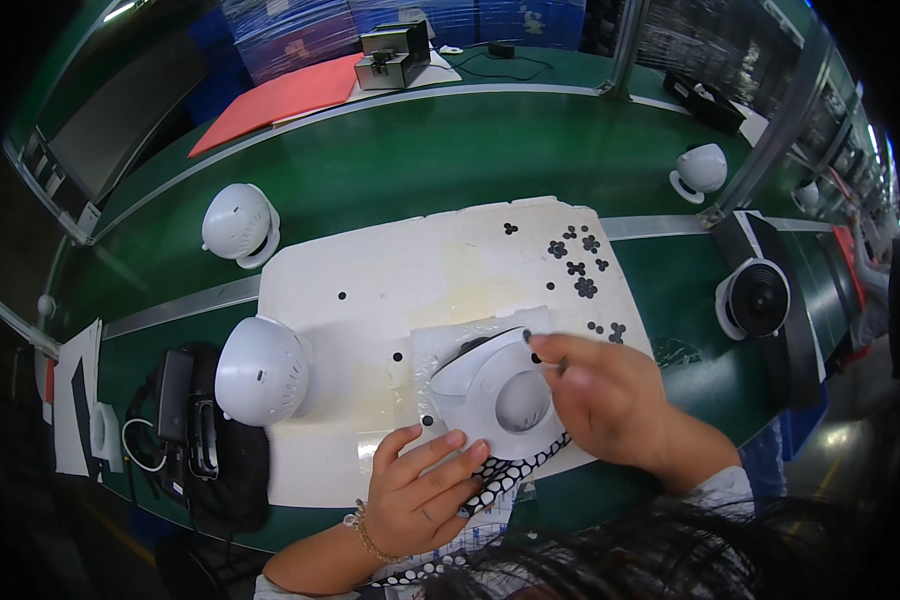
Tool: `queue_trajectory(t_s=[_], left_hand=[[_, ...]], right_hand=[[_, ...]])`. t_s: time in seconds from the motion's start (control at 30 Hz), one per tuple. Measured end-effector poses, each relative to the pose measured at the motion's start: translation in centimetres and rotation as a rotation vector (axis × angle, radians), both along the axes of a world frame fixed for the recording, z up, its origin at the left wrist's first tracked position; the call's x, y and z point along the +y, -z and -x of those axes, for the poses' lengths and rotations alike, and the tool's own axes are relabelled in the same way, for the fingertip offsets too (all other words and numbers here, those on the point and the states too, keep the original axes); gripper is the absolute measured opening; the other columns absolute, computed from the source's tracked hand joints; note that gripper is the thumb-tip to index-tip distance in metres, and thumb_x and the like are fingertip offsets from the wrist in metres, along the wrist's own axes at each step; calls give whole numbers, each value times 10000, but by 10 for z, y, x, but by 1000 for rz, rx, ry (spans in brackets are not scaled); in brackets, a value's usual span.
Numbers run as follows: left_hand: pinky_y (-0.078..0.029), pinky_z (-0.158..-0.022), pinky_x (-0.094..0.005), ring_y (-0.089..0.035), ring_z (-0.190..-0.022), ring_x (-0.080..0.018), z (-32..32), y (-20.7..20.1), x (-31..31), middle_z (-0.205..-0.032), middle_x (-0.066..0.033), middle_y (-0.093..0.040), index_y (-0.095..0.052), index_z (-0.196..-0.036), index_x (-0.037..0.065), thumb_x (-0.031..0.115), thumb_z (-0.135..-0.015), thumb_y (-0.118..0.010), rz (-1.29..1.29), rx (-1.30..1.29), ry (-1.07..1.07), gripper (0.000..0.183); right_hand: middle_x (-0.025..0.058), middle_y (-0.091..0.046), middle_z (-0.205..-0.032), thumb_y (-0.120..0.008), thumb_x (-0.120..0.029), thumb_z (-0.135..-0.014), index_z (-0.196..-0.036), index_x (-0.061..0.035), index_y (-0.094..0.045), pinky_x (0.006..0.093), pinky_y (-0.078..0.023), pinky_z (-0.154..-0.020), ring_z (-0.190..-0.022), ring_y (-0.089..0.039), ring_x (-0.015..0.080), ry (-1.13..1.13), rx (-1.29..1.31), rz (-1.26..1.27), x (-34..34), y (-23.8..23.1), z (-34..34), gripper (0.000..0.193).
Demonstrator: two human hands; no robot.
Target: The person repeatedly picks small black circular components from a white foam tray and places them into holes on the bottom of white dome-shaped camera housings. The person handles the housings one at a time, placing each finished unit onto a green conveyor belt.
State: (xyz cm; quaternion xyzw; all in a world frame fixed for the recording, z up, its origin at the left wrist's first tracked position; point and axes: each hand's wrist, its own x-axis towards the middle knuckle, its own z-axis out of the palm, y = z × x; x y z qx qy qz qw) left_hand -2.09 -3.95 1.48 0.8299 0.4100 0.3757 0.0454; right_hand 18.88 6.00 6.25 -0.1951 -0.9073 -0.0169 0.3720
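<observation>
I am watching the left hand lying flat and open, fingers spread, steadying the white rounded plastic camera shell on the white foam sheet. The right hand is pinching narrowly over the shell's upper edge; I cannot tell whether it holds a dot. The shell looks light, stiff and slippery, so I judge its rim the safest grip.

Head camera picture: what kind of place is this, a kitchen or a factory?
Probably a factory assembly bench. Several matching white dome shells sit along a green worktable, little black pads lie on a white mat, and both hands work on one white shell.
</observation>
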Motion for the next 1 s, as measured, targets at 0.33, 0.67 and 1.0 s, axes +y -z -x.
queue_trajectory(t_s=[0.33,0.67,1.0], left_hand=[[-325,-914,-430,-482,-1101,-195,0,-3,-2,-1132,-37,-576,-602,-742,71,130,-679,-587,6,11,12,88],[-329,-912,-434,-482,-1104,-197,1,0,-2,-1147,-39,-567,-602,-764,74,137,-689,-593,-10,1,13,98],[-322,-919,-442,-479,-1106,-197,0,1,-2,-1149,-43,-564,-602,-804,85,129,-662,-618,-10,-3,-2,149]], right_hand=[[48,-542,-817,-539,84,-714,-1176,-36,-385,380,-308,-853,-822,-501,244,-168,210,489,2,-3,30,502],[64,-546,-816,-522,54,-741,-1121,-31,-427,396,-331,-861,-869,-517,262,-129,195,658,-2,1,33,401],[77,-523,-1135,-688,-117,-646,-1028,-134,-559,518,-207,-991,-1182,-413,300,168,-151,60,-27,-12,18,403]])
